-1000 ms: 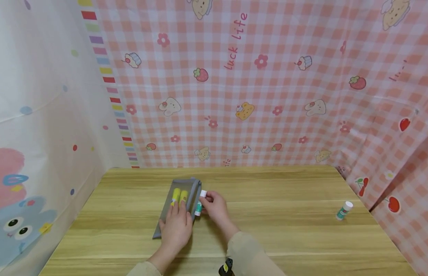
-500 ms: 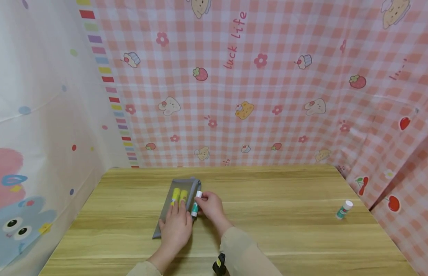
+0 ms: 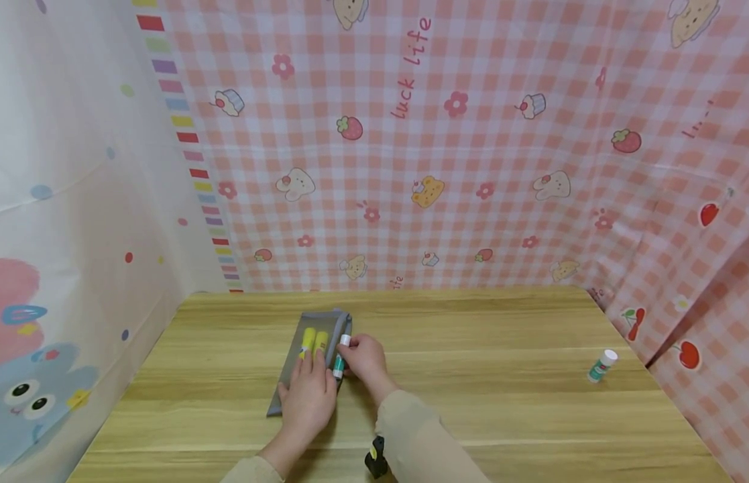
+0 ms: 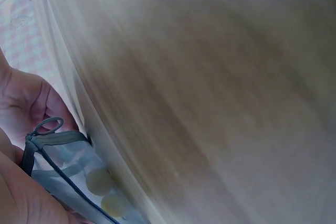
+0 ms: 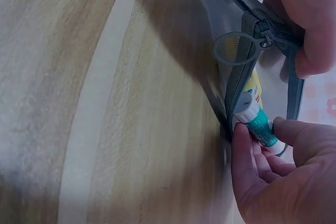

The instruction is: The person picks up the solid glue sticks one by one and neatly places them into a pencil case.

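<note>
A grey mesh zip pouch [image 3: 292, 376] lies on the table with two yellow glue sticks [image 3: 308, 342] showing through it. My left hand [image 3: 309, 396] rests over its near part, fingers across the glue sticks. In the right wrist view, the left thumb [image 5: 317, 51] holds the pouch's edge by the zip, and the mouth gapes. My right hand [image 3: 367, 362] pinches a white-and-green glue stick [image 5: 261, 127] between thumb and fingers, at the zip opening [image 5: 244, 72]. A yellow glue stick [image 5: 253, 85] shows inside behind it. The zip's ring pull [image 5: 236, 48] hangs at the pouch's corner.
Another white-and-green glue stick [image 3: 603, 366] stands upright at the table's right side. A black object with a yellow mark [image 3: 376, 457] sits by my right sleeve. Patterned cloth [image 3: 410, 147] hangs behind the wooden table [image 3: 471, 416] and along both sides.
My right hand has moved slightly left with the white-and-green glue stick, from beside the pouch to its zip edge. The left hand and the pouch stay in place.
</note>
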`<state>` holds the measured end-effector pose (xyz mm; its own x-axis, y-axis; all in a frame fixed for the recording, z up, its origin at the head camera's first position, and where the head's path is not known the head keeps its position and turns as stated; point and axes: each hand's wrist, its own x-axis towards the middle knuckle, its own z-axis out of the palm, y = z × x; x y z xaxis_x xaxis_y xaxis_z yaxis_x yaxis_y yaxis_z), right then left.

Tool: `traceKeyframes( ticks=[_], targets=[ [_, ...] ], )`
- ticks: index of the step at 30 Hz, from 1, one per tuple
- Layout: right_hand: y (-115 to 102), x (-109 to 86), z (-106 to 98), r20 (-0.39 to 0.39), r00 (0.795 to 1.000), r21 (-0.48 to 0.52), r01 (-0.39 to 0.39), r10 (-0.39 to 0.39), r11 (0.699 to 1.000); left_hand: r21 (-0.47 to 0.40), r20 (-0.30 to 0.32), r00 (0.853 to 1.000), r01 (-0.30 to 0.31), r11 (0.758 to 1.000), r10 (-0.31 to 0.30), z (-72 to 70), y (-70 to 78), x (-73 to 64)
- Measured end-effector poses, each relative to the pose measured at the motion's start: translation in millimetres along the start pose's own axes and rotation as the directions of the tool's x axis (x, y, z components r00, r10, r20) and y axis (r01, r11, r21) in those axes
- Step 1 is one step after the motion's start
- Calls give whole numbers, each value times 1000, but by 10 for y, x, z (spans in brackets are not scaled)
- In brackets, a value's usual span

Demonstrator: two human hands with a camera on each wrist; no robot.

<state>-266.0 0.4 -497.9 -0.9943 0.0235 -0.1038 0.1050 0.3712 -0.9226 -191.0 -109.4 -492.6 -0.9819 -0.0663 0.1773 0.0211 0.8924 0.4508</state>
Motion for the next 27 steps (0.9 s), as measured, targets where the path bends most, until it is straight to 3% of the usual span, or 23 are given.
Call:
traceKeyframes(
  ticks=[9, 16, 27],
  targets=[
    [-42, -27, 44, 1, 1000, -119, -24, 24, 993, -8, -5, 1000, 4, 1000, -4, 9, -4, 5],
    [-86, -55, 48, -25, 1000, -153, -23, 19, 988, -7, -10, 1000, -2, 1000, 2, 5, 3, 8],
    [-66, -71, 59, 33, 999, -74, 21, -18, 997, -3, -11, 1000, -11, 1000, 11, -13, 24, -10]
  ],
)
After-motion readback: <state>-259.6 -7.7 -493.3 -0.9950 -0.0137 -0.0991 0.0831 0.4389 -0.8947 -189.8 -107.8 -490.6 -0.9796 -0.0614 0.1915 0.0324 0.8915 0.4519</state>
